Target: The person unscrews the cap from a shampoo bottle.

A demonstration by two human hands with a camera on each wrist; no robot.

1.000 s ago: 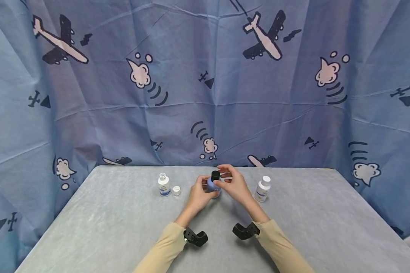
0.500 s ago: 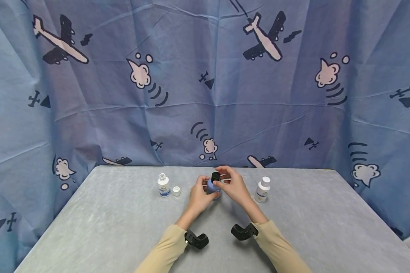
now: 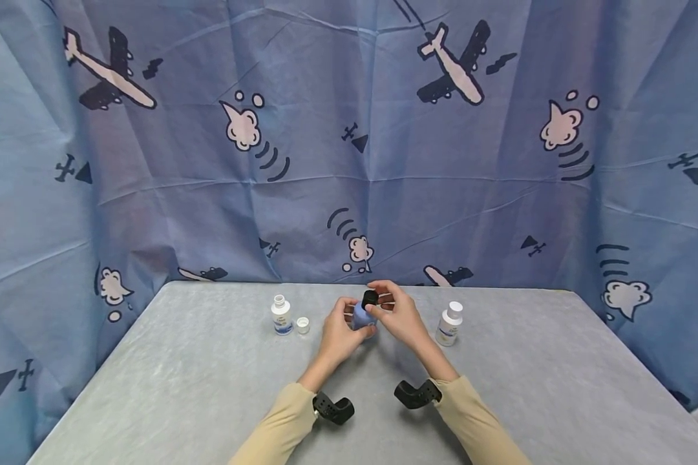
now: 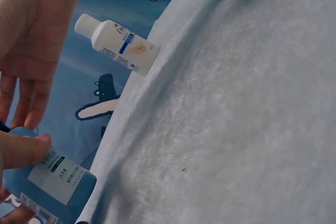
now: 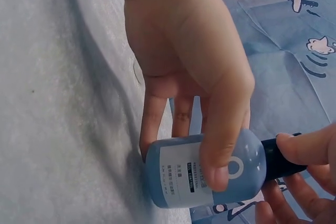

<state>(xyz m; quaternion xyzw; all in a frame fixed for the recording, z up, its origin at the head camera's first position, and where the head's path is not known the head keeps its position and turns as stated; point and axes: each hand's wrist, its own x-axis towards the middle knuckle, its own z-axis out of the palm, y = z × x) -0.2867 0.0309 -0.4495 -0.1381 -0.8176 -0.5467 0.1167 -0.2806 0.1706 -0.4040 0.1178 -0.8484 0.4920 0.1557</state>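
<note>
A blue bottle with a black cap is between both hands in the middle of the head view. My left hand (image 3: 340, 334) grips the body of the blue bottle (image 5: 184, 174), with the thumb across its white label. The right hand (image 3: 403, 320) pinches the black cap (image 5: 281, 158) between thumb and fingers. In the right wrist view the cap sits at the bottle's neck. Part of the bottle (image 4: 58, 182) shows in the left wrist view under the left thumb (image 4: 23, 149).
An uncapped white bottle (image 3: 282, 316) stands to the left, its white cap (image 3: 303, 325) on the table beside it. To the right stands a capped white bottle (image 3: 449, 324). A blue printed curtain (image 3: 302, 213) hangs behind the grey-covered table (image 3: 180, 387).
Both hands keep their hold on the blue bottle and its cap, with only slight movement. The head view has shifted a little.
</note>
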